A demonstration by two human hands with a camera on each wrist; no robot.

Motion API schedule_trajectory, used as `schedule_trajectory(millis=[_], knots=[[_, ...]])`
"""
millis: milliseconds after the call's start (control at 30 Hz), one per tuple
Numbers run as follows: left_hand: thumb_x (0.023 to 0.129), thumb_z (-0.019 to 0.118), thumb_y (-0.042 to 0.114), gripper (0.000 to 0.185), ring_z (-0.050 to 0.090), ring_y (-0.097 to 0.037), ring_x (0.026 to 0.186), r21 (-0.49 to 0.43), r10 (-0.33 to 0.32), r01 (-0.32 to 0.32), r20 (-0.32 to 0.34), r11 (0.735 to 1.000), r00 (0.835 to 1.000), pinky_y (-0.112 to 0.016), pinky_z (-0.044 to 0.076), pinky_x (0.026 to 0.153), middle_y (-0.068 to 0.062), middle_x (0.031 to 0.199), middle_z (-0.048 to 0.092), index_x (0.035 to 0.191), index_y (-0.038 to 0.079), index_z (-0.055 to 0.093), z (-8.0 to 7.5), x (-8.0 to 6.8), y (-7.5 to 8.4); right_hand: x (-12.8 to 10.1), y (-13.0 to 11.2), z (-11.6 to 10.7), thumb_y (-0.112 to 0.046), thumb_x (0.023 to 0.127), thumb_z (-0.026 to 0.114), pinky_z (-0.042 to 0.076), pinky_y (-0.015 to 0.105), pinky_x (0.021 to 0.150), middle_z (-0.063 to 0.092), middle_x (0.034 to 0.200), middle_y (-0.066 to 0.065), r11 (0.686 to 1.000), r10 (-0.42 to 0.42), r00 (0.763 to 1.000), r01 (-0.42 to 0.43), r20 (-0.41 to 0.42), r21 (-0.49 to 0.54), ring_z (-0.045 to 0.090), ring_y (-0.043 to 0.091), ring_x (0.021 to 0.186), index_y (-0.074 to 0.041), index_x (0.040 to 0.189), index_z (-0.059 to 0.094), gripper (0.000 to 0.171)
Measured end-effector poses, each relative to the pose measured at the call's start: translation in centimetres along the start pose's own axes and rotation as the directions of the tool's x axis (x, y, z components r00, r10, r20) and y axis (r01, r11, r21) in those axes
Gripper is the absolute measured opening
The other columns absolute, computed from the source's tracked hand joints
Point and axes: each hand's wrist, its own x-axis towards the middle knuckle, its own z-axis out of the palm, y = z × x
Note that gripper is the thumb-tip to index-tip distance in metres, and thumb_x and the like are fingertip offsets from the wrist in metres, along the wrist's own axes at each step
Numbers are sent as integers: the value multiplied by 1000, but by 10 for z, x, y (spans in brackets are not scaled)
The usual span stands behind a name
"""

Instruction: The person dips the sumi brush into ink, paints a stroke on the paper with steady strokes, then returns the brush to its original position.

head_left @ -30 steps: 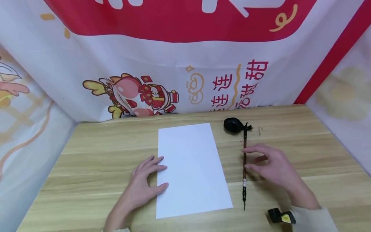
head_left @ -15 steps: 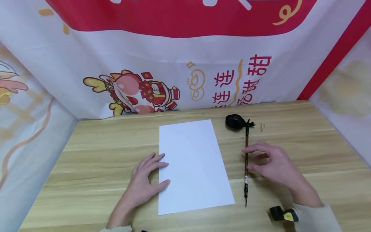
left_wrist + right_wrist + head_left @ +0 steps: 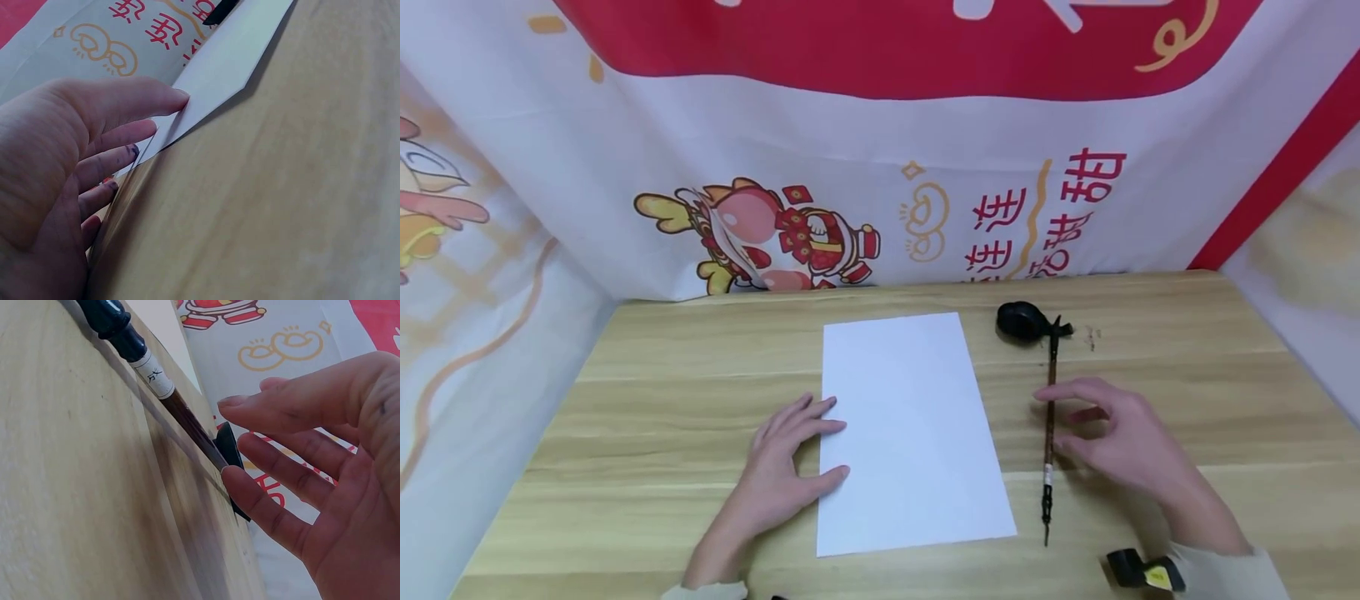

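Note:
A white sheet of paper (image 3: 917,433) lies lengthwise in the middle of the wooden table (image 3: 662,400). My left hand (image 3: 805,454) lies flat beside it, fingertips and thumb touching the sheet's left edge (image 3: 231,56). A long dark brush (image 3: 1049,425) lies right of the paper, its head resting at a small black ink dish (image 3: 1021,321). My right hand (image 3: 1060,418) hovers at the brush's shaft with fingers loosely spread. In the right wrist view the thumb tip (image 3: 234,478) is at the shaft (image 3: 156,381), while the index finger stays above it and does not close on it.
Printed red and white cloth (image 3: 880,167) walls the table at the back and on both sides. A few small dark marks (image 3: 1092,336) sit right of the ink dish. A black and yellow device (image 3: 1142,571) is strapped at my right wrist.
The head view has shifted slightly, so everything sits a little further right. Both hands keep their places, the left at the paper's edge and the right at the brush.

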Motion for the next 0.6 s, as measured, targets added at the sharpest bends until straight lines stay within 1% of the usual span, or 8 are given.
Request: schedule_trajectory(millis=[100, 233, 333, 467, 600], knots=[[83, 92, 29, 53, 32, -35, 163, 2, -2, 2, 11, 1000, 1000, -74, 9, 129, 3, 167, 52, 133, 26, 74, 1, 0, 1, -2, 1, 1, 6, 80, 87, 64, 31, 92, 74, 132, 7, 1000, 7, 1000, -7, -6, -14, 75, 31, 110, -18, 128, 77, 54], [83, 91, 29, 53, 31, -35, 163, 2, -3, 3, 7, 1000, 1000, -73, 10, 129, 3, 167, 52, 133, 26, 74, 1, 1, 3, -2, 0, 4, 7, 80, 87, 63, 29, 93, 75, 130, 2, 999, 6, 1000, -6, -6, -49, 72, 25, 111, -22, 127, 77, 55], [83, 91, 29, 53, 32, -35, 163, 1, 0, 0, 0, 1000, 1000, -73, 10, 129, 2, 167, 52, 132, 26, 74, 0, 1, 3, -1, 0, 5, 8, 79, 86, 63, 28, 93, 76, 128, -1, 997, -15, 1000, 14, -8, -74, 70, 21, 111, -23, 126, 78, 57], [82, 92, 28, 53, 32, -36, 163, -1, 2, -2, -11, 1000, 1000, -74, 10, 128, 2, 166, 52, 132, 25, 74, -1, 0, 4, 1, 0, 8, 11, 77, 86, 61, 26, 93, 77, 125, -3, 996, -49, 999, 48, -8, -79, 69, 15, 111, -23, 123, 79, 58], [82, 92, 29, 53, 32, -35, 163, 4, -2, 2, -15, 1000, 1000, -74, 11, 128, 3, 166, 52, 132, 26, 74, 0, -1, 3, 2, 1, 10, 11, 77, 86, 59, 23, 96, 77, 125, -5, 996, -55, 998, 55, -4, -77, 67, 8, 114, -24, 122, 79, 58]])
